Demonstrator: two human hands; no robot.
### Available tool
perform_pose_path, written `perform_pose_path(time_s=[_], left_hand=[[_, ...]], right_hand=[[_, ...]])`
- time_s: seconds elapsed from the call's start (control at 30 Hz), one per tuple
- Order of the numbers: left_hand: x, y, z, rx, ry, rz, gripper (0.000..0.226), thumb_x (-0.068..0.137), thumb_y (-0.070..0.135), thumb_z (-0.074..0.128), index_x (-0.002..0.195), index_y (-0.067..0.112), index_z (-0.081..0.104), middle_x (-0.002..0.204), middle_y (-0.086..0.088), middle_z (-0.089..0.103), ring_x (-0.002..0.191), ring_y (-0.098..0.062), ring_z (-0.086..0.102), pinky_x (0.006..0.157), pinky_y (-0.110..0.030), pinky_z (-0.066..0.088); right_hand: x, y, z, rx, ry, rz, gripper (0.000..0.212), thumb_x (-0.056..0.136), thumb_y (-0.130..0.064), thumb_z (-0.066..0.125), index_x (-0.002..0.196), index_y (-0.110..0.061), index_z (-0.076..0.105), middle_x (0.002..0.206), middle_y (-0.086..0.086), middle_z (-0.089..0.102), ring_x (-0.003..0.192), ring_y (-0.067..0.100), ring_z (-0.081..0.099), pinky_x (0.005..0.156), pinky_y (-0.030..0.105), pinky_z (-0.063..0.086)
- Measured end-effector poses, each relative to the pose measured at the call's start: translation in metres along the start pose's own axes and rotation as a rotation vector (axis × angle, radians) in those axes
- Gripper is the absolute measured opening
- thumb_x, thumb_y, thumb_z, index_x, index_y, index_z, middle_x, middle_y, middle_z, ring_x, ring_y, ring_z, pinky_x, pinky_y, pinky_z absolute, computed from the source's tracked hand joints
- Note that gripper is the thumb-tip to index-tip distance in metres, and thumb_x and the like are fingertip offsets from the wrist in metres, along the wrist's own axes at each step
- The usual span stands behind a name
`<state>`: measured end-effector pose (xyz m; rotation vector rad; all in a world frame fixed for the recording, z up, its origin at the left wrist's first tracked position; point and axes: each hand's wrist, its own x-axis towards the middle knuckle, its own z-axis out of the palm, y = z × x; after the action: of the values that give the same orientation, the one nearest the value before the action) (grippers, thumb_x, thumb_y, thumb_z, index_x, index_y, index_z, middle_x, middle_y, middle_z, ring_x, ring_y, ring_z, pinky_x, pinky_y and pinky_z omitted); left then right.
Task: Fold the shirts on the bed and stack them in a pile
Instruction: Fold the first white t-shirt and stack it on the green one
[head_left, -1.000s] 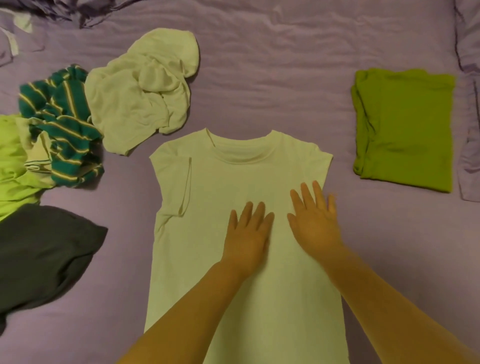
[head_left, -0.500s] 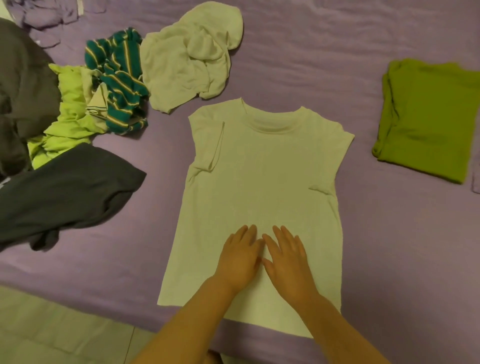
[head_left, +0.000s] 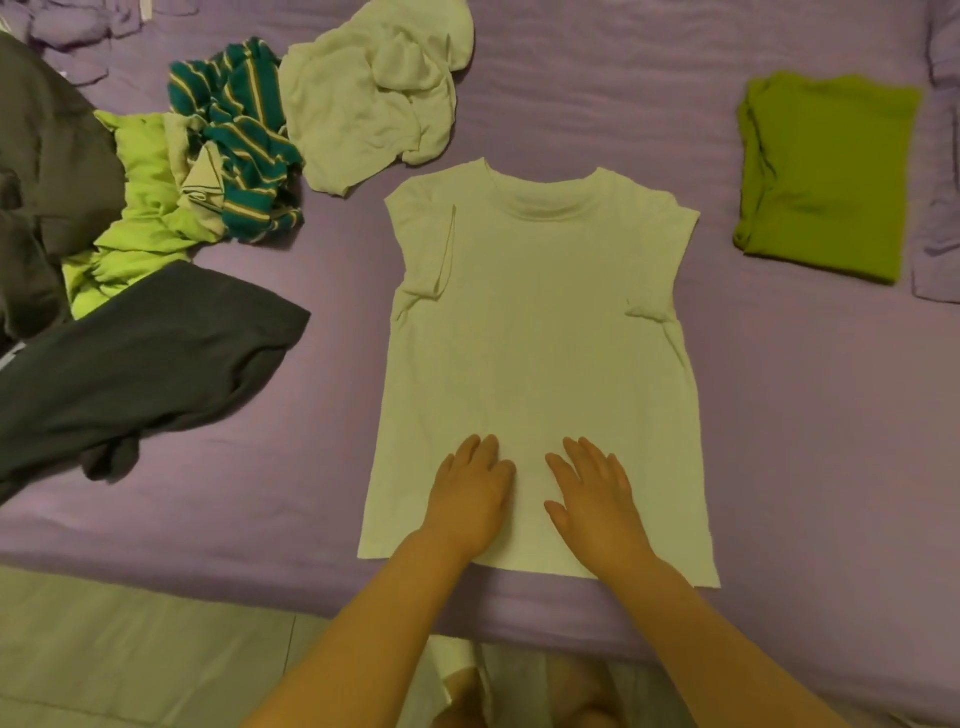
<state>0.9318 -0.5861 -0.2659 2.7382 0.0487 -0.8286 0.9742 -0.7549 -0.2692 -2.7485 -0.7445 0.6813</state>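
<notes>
Purple sheet covered the bed (head_left: 779, 415), with pale floor showing along its near edge. Far left: dark grey garment (head_left: 135, 374) slumped, a lime shirt (head_left: 140, 208) bunched behind it, then a teal striped shirt (head_left: 244, 140) crumpled against that. Next right, a cream shirt (head_left: 374, 98) lay wadded, unfolded. Centre: white shirt (head_left: 540, 322) spread flat, collar away from the person, hem near the bed's edge, both sleeves turned inward. Left hand (head_left: 467, 493) and right hand (head_left: 597, 493) rested palm-down on its lower part, side by side with a narrow gap between; each grip flat, fingers straight, nothing pinched. Far right, well apart: green shirt (head_left: 826, 171) folded into a rectangle, likely the start of the pile.

Judgement: thin, limp cotton, light, wrinkles easily, slides little on the sheet. Best taken by pinching the hem corners or a side seam and shoulder together, then carried over in one fold, supported so it does not sag open.
</notes>
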Motion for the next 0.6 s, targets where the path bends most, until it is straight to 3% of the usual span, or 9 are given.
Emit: perform_pose_path(time_s=[0.07, 0.2, 0.3, 0.4, 0.5, 0.6], left_hand=[[-0.014, -0.007, 0.005, 0.016, -0.019, 0.041, 0.043, 0.098, 0.031, 0.042, 0.139, 0.018, 0.04, 0.158, -0.009, 0.012, 0.145, -0.031, 0.008, 0.116, -0.042, 0.017], [-0.047, -0.015, 0.015, 0.01, -0.077, 0.068, 0.053, 0.092, 0.046, 0.051, 0.137, 0.022, 0.043, 0.158, -0.006, 0.009, 0.145, -0.029, 0.004, 0.116, -0.043, 0.013], [-0.062, -0.021, 0.027, 0.013, -0.083, 0.058, 0.061, 0.091, 0.05, 0.05, 0.145, 0.028, 0.03, 0.159, -0.004, 0.0, 0.146, -0.028, -0.004, 0.118, -0.046, 0.004], [-0.062, -0.025, 0.04, 0.011, -0.014, 0.05, 0.061, 0.09, 0.048, 0.052, 0.144, 0.032, 0.029, 0.159, -0.002, 0.002, 0.146, -0.027, -0.003, 0.118, -0.046, 0.001], [-0.052, -0.029, 0.053, -0.002, 0.111, 0.066, 0.058, 0.083, 0.045, 0.064, 0.135, 0.031, 0.043, 0.155, -0.006, 0.02, 0.143, -0.031, 0.013, 0.116, -0.047, 0.006], [-0.044, -0.033, 0.062, -0.026, 0.217, 0.065, 0.05, 0.065, 0.04, 0.08, 0.111, 0.028, 0.062, 0.134, -0.01, 0.049, 0.123, -0.033, 0.043, 0.107, -0.052, 0.029]], right_hand=[[-0.019, -0.004, 0.012, 0.051, 0.038, 0.029, 0.056, 0.094, -0.028, 0.053, 0.145, -0.014, 0.033, 0.155, 0.012, 0.02, 0.145, 0.03, 0.013, 0.116, 0.043, 0.005], [-0.055, -0.014, 0.032, 0.018, -0.109, 0.081, 0.058, 0.088, -0.034, 0.062, 0.14, -0.018, 0.042, 0.154, 0.01, 0.023, 0.144, 0.03, 0.017, 0.115, 0.044, 0.015], [-0.07, -0.017, 0.047, -0.009, -0.105, 0.096, 0.065, 0.055, -0.034, 0.09, 0.113, -0.017, 0.067, 0.13, 0.016, 0.057, 0.119, 0.039, 0.054, 0.091, 0.051, 0.047], [-0.074, -0.016, 0.055, -0.032, -0.026, 0.104, 0.067, 0.046, -0.031, 0.093, 0.107, -0.018, 0.069, 0.122, 0.015, 0.062, 0.111, 0.039, 0.06, 0.083, 0.05, 0.051], [-0.071, -0.014, 0.057, -0.028, 0.028, 0.117, 0.058, 0.053, -0.03, 0.091, 0.106, -0.021, 0.068, 0.12, 0.013, 0.062, 0.108, 0.037, 0.06, 0.084, 0.047, 0.05], [-0.063, -0.007, 0.056, 0.013, 0.085, 0.101, 0.042, 0.063, -0.03, 0.085, 0.101, -0.025, 0.069, 0.114, 0.01, 0.062, 0.105, 0.033, 0.058, 0.082, 0.044, 0.048]])
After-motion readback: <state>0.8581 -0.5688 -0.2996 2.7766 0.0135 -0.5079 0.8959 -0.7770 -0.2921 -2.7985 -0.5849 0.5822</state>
